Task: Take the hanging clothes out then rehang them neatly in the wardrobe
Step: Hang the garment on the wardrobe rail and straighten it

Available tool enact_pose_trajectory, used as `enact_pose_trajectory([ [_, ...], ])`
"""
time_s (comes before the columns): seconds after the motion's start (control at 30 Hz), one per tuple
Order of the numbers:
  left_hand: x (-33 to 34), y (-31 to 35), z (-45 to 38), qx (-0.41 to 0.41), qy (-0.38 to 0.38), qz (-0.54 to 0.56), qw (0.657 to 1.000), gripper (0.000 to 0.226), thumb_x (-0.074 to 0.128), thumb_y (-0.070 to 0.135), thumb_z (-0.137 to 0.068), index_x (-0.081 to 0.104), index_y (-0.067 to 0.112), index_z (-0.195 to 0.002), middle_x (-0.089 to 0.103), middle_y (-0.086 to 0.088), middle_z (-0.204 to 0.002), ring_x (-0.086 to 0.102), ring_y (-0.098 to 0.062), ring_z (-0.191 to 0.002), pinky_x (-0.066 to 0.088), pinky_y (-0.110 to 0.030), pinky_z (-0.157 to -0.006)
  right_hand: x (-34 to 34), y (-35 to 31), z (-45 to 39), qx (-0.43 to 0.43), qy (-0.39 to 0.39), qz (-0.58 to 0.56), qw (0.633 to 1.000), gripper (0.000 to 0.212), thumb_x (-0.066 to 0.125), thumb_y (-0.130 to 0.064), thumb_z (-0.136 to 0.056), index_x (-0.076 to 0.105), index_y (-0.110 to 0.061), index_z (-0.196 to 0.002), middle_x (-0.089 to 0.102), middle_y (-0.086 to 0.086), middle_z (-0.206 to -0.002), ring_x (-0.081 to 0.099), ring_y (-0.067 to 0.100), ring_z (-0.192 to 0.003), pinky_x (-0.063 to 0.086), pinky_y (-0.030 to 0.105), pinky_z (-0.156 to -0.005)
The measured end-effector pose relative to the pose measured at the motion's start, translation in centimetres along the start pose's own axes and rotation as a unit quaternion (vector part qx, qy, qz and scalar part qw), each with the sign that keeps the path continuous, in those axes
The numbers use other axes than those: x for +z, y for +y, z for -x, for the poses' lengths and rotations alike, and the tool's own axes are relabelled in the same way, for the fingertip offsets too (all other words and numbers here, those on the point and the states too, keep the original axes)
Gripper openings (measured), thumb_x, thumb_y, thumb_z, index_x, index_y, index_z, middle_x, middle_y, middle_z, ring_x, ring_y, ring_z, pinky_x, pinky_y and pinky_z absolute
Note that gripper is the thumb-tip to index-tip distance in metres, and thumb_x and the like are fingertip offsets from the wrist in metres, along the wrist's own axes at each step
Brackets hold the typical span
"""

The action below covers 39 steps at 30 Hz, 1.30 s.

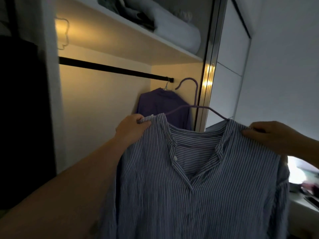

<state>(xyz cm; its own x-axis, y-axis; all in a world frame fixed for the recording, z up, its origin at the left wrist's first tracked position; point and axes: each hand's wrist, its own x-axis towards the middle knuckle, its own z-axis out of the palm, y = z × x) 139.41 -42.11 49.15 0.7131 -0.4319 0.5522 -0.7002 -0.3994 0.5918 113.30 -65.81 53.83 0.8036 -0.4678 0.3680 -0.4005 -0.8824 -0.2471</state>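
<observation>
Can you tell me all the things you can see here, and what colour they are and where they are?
striped shirt: one, blue and white, held up in front of the wardrobe, on a hanger
purple hanger: one, inside the striped shirt, hook sticking up, not on the rail
purple shirt: one, hanging at the right end of the rail on a pale hanger
rail: one, black, across the wardrobe under the shelf
shelf: one, white, above the rail
bedding: some, white and dark, folded on the shelf
wardrobe door: one, white with a shiny frame, at the right
left hand: one, gripping the shirt's left shoulder
right hand: one, gripping the shirt's right shoulder
</observation>
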Motion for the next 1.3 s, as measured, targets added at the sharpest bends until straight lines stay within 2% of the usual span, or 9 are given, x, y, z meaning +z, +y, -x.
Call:
enact_pose_trajectory([
  [0.2, 4.9, -1.8, -7.9, 0.01, -0.016, -0.004, 1.0, 0.032, 0.052, 0.033, -0.093, 0.046, 0.026, -0.062, 0.047, 0.004, -0.064, 0.044, -0.01, -0.058, 0.031, -0.026, -0.052, 2.3, 2.8, -6.7, 0.039, -0.018, -0.095, 0.995, 0.037, 0.045, -0.056, -0.085, 0.063, -0.025, -0.075, 0.067, 0.002, -0.085, 0.062, 0.02, -0.084, 0.039, 0.023, -0.065],
  [0.33, 7.7, -3.5, -12.3, 0.008, -0.002, -0.004, 1.0, 0.035, 0.054, 0.028, -0.092, 0.043, 0.025, -0.059, 0.044, 0.003, -0.061, 0.041, -0.011, -0.057, 0.029, -0.027, -0.052, 4.4, 5.4, -12.3, 0.044, -0.042, -0.157, 0.986, 0.025, 0.041, -0.01, -0.095, 0.063, -0.014, -0.084, 0.062, 0.007, -0.093, 0.055, 0.013, -0.081, 0.034, 0.023, -0.067],
  [0.47, 10.5, -4.4, -15.5, -0.006, 0.027, -0.007, 1.0, 0.044, 0.055, 0.022, -0.092, 0.034, 0.024, -0.053, 0.035, 0.001, -0.056, 0.035, -0.012, -0.052, 0.023, -0.028, -0.051, 6.5, 8.3, -18.5, 0.017, -0.058, -0.145, 0.988, 0.023, 0.04, -0.007, -0.095, 0.061, -0.013, -0.103, 0.056, 0.0, -0.089, 0.045, 0.0, -0.074, 0.027, 0.026, -0.078],
  [0.6, 12.9, -4.7, -19.2, -0.042, 0.063, -0.006, 0.997, 0.044, 0.056, 0.019, -0.091, 0.035, 0.023, -0.052, 0.035, 0.0, -0.054, 0.036, -0.015, -0.052, 0.024, -0.028, -0.055, 7.5, 10.7, -24.9, -0.054, -0.059, -0.146, 0.986, 0.02, 0.043, -0.012, -0.095, 0.059, -0.023, -0.087, 0.058, -0.006, -0.085, 0.051, 0.003, -0.078, 0.035, 0.02, -0.067],
  [0.73, 13.8, -6.2, -22.9, -0.097, 0.095, -0.044, 0.99, 0.041, 0.055, 0.029, -0.091, 0.036, 0.022, -0.055, 0.039, -0.002, -0.059, 0.047, -0.025, -0.062, 0.035, -0.033, -0.063, 9.0, 11.6, -31.4, -0.103, -0.041, -0.136, 0.984, 0.02, 0.043, -0.017, -0.095, 0.062, -0.015, -0.091, 0.062, 0.006, -0.093, 0.055, 0.018, -0.088, 0.037, 0.029, -0.076],
  [0.87, 13.4, -7.6, -25.2, -0.137, 0.124, -0.105, 0.977, 0.034, 0.054, 0.04, -0.089, 0.048, 0.027, -0.058, 0.056, -0.004, -0.071, 0.059, -0.033, -0.079, 0.051, -0.05, -0.082, 11.0, 11.1, -36.1, -0.147, -0.025, -0.137, 0.979, 0.024, 0.041, -0.022, -0.096, 0.053, -0.03, -0.078, 0.053, -0.015, -0.079, 0.047, 0.0, -0.073, 0.033, 0.021, -0.063],
  [1.0, 13.3, -8.2, -28.0, -0.143, 0.157, -0.107, 0.971, 0.025, 0.054, 0.033, -0.092, 0.053, 0.021, -0.069, 0.054, -0.004, -0.074, 0.057, -0.031, -0.078, 0.042, -0.031, -0.065, 12.6, 10.1, -39.8, -0.158, -0.006, -0.14, 0.978, 0.021, 0.04, -0.022, -0.097, 0.059, -0.018, -0.09, 0.06, 0.0, -0.084, 0.047, 0.002, -0.071, 0.032, 0.014, -0.06],
  [1.1, 13.0, -8.8, -31.0, -0.132, 0.172, -0.095, 0.972, 0.022, 0.054, 0.029, -0.093, 0.055, 0.014, -0.077, 0.054, -0.008, -0.079, 0.056, -0.032, -0.085, 0.043, -0.037, -0.068, 12.9, 9.0, -42.5, -0.159, 0.016, -0.157, 0.974, 0.023, 0.04, -0.022, -0.097, 0.061, -0.011, -0.095, 0.062, 0.01, -0.091, 0.05, 0.01, -0.072, 0.033, 0.017, -0.06],
  [1.3, 12.5, -11.6, -37.9, -0.11, 0.184, -0.09, 0.973, 0.025, 0.053, 0.029, -0.093, 0.063, 0.007, -0.092, 0.065, -0.018, -0.096, 0.06, -0.035, -0.092, 0.046, -0.036, -0.073, 13.2, 6.4, -48.3, -0.146, 0.054, -0.16, 0.975, 0.027, 0.041, -0.022, -0.096, 0.051, -0.032, -0.073, 0.057, -0.002, -0.078, 0.053, 0.014, -0.074, 0.035, 0.021, -0.059],
])
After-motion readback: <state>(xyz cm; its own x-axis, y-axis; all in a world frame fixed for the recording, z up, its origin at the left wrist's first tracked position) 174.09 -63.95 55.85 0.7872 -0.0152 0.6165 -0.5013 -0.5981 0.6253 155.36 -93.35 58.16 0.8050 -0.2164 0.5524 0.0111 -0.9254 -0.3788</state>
